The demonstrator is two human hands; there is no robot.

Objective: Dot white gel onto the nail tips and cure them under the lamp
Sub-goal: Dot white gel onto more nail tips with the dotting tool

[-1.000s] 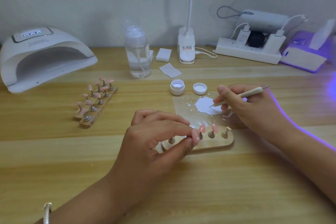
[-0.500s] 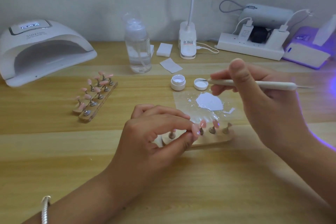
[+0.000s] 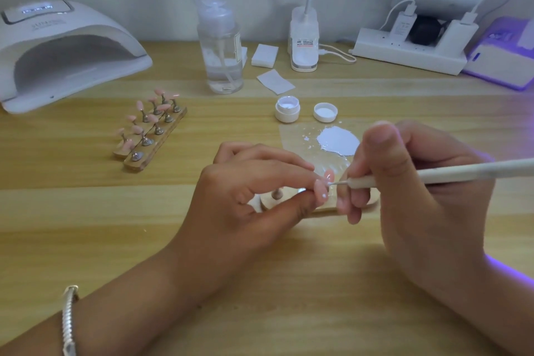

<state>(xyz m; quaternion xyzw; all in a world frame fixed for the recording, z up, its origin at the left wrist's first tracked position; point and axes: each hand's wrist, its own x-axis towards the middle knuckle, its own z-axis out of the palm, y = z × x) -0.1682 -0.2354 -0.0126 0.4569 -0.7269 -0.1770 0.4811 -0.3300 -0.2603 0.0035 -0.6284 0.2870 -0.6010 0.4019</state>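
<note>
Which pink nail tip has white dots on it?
The nail tip pinched by the left hand, at the dotting tool's point: white specks near its lower end. The others look plain pink.

dimly and softly lit, tinged violet from the right across the bench (image 3: pixel 260 283), slightly blurred, bowed toward the edges.

Wooden stand (image 3: pixel 267 203) mostly hidden under left hand (image 3: pixel 245 199) and right hand (image 3: pixel 419 205). Dotting tool (image 3: pixel 462 173) tail and purple lamp (image 3: pixel 501 66) cropped at right edge.
</note>
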